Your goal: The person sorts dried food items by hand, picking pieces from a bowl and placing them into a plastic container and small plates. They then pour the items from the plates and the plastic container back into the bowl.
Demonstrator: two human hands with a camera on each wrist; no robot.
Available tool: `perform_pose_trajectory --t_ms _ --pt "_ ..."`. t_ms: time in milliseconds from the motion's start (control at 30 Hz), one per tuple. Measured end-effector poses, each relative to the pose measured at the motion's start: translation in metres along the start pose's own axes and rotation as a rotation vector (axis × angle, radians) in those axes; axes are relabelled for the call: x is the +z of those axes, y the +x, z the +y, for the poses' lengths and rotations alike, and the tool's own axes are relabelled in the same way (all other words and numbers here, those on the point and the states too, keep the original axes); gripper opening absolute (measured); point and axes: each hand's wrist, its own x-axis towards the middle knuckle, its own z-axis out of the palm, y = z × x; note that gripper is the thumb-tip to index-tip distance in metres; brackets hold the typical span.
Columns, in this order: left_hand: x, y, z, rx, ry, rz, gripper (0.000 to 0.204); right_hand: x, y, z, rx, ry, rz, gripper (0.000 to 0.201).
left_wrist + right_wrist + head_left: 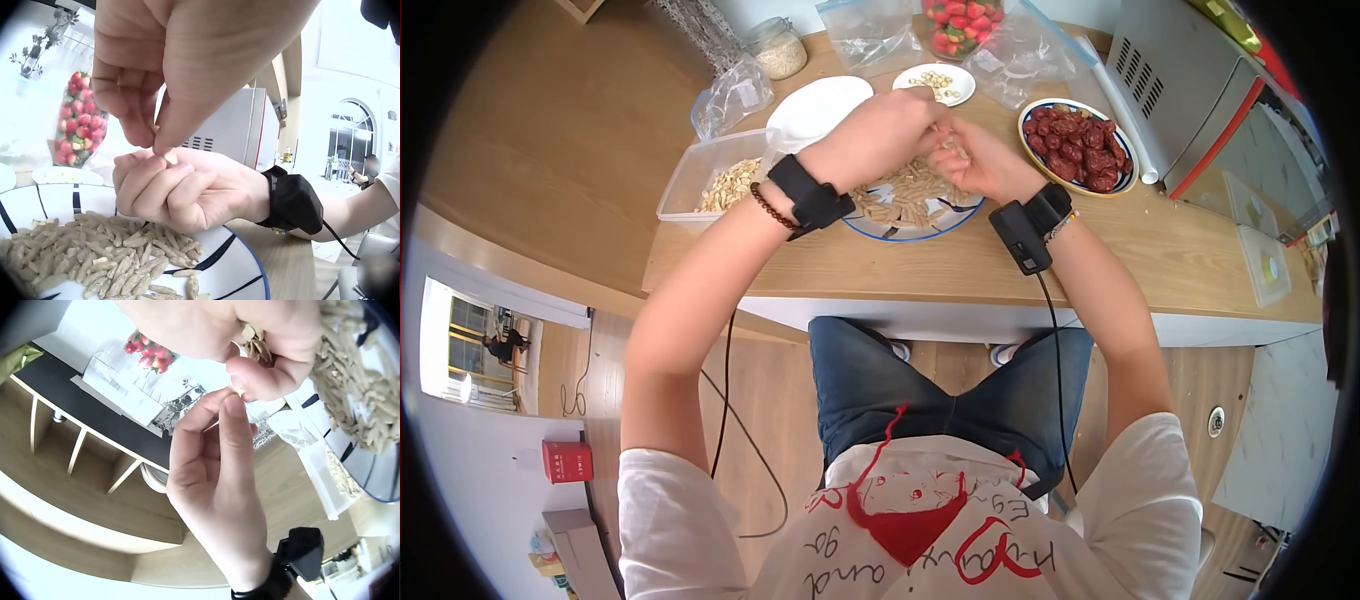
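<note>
Both hands meet over a blue-rimmed plate (905, 237) heaped with tan, spindle-shaped dried pieces (119, 250). Between the thumb and fingertips of my left hand (870, 135) is a small pale piece (170, 159), pinched right at the right hand's fingertips. My right hand (181, 190) is curled, its palm turned up, and holds several tan-brown pieces (255, 342) in the fold of its fingers. Its thumb and index finger touch the same pale piece. Beyond the hands, a small white plate (962, 97) bears little pale yellowish bits (935, 82).
A clear plastic box (675, 205) of pale chips (730, 188) stands on the left, beside a white plate (820, 100). On the right is a bowl of red dates (1075, 150), near a microwave-like appliance (1180, 90). Bagged strawberries (960, 25) and a glass jar (778, 50) stand behind.
</note>
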Motion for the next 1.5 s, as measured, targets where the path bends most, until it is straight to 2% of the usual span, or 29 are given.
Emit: perform_pose_trajectory --t_ms 100,267,367,467,600,800,900,1000,1200,1500 --pt "0.006 -0.001 -0.002 -0.018 -0.055 0.102 0.017 0.000 0.000 -0.003 0.040 0.001 -0.024 0.013" --pt "-0.009 -0.012 0.007 -0.200 -0.242 0.076 0.015 -0.006 0.005 -0.004 0.094 0.078 -0.023 0.010" --pt "0.001 -0.027 0.003 -0.235 -0.212 -0.073 0.011 -0.008 0.003 -0.004 0.066 0.041 -0.037 0.011" --pt "0.014 -0.038 0.013 -0.120 -0.323 -0.295 0.010 -0.007 0.001 -0.003 0.037 -0.005 -0.059 0.013" --pt "0.028 -0.039 0.018 -0.058 -0.281 -0.393 0.012 -0.002 -0.001 -0.002 0.013 -0.033 -0.020 0.015" --pt "0.032 -0.040 0.017 -0.040 -0.133 -0.402 0.010 -0.006 0.002 -0.002 0.006 -0.087 -0.043 0.015" --pt "0.032 -0.038 0.022 -0.004 0.029 -0.387 0.006 -0.006 0.001 -0.001 -0.004 -0.100 -0.034 0.015" --pt "0.034 -0.039 0.026 0.036 0.087 -0.321 0.005 -0.005 0.001 -0.001 -0.002 -0.100 -0.031 0.014" --pt "0.031 -0.040 0.028 0.046 0.093 -0.324 0.005 -0.005 0.001 0.000 -0.006 -0.106 -0.023 0.014" --pt "0.028 -0.040 0.033 -0.019 -0.053 -0.346 0.009 -0.004 0.002 0.001 -0.016 -0.154 -0.047 0.015"
